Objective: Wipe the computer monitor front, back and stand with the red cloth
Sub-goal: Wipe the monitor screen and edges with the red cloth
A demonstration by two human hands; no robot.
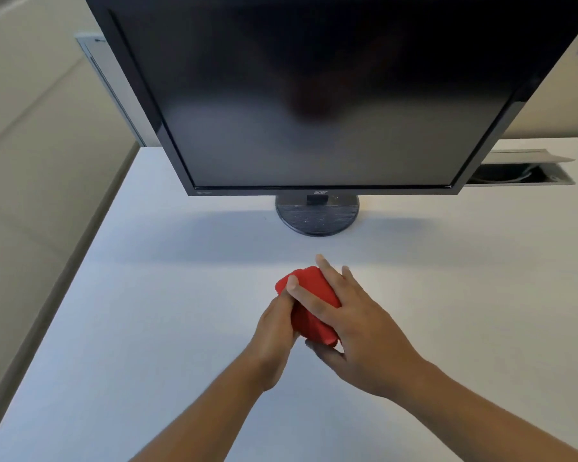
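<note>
- I have the red cloth (pixel 309 306) bunched between my 2 hands, low in the center of the frame, just above the white desk (pixel 147 311).
- My left hand (pixel 274 331) grips the cloth from its left side, thumb pressed on the upper end of the bundle.
- My right hand (pixel 357 325) lies over the right side of the cloth, fingers (pixel 327 271) stretched forward along it and thumb curled under its near end, so this hand holds the cloth too.
- The monitor (pixel 317 105) fills the upper center of the frame, its dark screen facing me and tilted over the desk.
- Its round stand (pixel 317 216) sits on the desk just below the bottom bezel, apart from my hands.
- An open cable tray (pixel 521 175) shows in the desk at the right edge, beside the monitor's lower right corner.
</note>
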